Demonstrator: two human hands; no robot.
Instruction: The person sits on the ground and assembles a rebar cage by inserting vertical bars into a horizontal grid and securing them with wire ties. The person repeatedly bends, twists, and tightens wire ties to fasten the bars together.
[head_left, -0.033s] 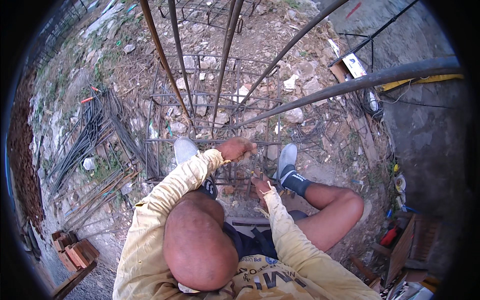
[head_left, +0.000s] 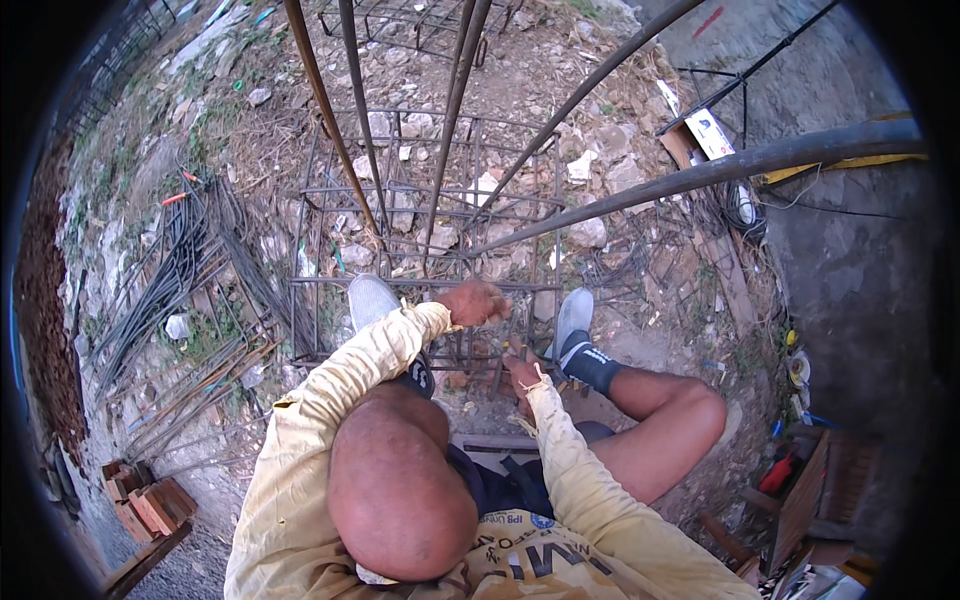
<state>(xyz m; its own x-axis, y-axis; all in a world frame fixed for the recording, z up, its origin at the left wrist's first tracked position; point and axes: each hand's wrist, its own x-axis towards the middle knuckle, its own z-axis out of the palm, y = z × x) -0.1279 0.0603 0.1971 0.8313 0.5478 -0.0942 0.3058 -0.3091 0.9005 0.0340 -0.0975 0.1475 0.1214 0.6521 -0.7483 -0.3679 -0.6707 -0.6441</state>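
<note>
My left hand (head_left: 475,302) reaches over the near part of a steel rebar cage (head_left: 320,281), its fingers curled toward the right. Below and to its right, my right hand (head_left: 522,374) is closed low between my feet, beside the cage's near bars. Small yellow bits show at its fingertips. What either hand grips is too small to make out. Both arms wear pale yellow sleeves. Several long bars rise from the cage toward me, among them a rusty rod (head_left: 330,110) and a thick dark rod (head_left: 700,180) slanting to the right.
Loose bars and wires (head_left: 180,260) lie in a bundle at left, above stacked bricks (head_left: 150,500). Stony rubble surrounds the cage. A white box (head_left: 709,133) lies at far right. Near right stands a wooden crate (head_left: 800,495). My grey shoes (head_left: 574,312) flank the cage's near end.
My left hand has shifted very slightly, its fingers bending down a little more. The right hand looks almost unmoved, and the rebar cage stays in place.
</note>
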